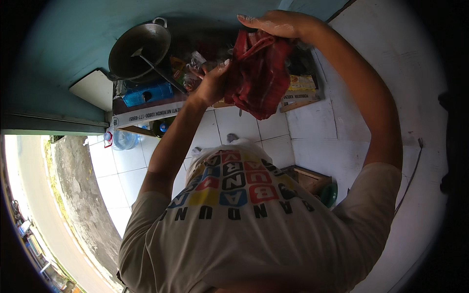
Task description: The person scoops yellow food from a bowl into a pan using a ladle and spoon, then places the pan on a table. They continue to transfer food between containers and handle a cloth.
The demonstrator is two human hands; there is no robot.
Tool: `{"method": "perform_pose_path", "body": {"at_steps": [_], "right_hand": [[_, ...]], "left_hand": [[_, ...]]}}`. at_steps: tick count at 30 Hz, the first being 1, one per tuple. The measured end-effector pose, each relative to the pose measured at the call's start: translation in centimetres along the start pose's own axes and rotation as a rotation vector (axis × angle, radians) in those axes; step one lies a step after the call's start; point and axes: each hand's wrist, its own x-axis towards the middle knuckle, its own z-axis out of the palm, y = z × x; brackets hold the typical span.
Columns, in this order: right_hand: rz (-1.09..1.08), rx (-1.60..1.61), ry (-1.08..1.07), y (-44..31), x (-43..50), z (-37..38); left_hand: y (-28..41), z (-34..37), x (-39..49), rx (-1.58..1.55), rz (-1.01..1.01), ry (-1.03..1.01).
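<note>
A crumpled red striped cloth (258,73) hangs in front of me, above the front edge of a low table. My right hand (282,23) holds it from the top, thumb pointing left, fingers mostly hidden. At the cloth's left side, my left hand (214,82) grips its edge, with some fingers behind the fabric. White powdery residue marks both hands. To the left, a dark metal wok (141,47) rests over a blue gas stove (148,94). A metal spatula (159,69) leans in the wok, its handle reaching toward my left forearm.
Clear plastic bags (197,60) and packets lie behind my left hand. A yellow pack (302,82) sits at the table's right end. The table edge (154,113) bears printing. A large water bottle (124,140) stands on the tiled floor (121,159). White wall (351,121) borders the right.
</note>
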Motion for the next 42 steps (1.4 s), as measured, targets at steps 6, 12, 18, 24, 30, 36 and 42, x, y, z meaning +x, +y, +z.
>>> {"method": "perform_pose_path", "body": {"at_steps": [6,12,18,24,30,36,42], "right_hand": [[0.100,-0.007,-0.099,-2.3,-2.1,-0.7],[-0.162,0.411,-0.133,3.9,-0.3,-1.0],[-0.645,2.120,-0.381,13.4,7.7,24.5],[-0.695,2.502,-0.470,13.7,6.6,36.5],[-0.573,2.640,-0.403,16.0,2.4,38.0],[-0.441,2.673,-0.199,17.1,-0.3,40.6],[-0.357,2.680,0.170,13.5,-1.1,46.0]], "left_hand": [[1.5,3.4,0.3,0.779,0.442,0.031],[4.8,5.0,0.4,0.492,0.018,0.156],[1.7,2.6,-0.9,0.061,-0.135,0.240],[-5.0,-1.5,-2.3,-0.341,-0.156,0.376],[-10.9,0.0,-4.3,-0.195,-0.219,0.459],[-13.1,-1.8,-5.8,0.087,-0.663,0.409],[-12.8,-6.4,-8.9,0.292,-0.834,0.281]]}}
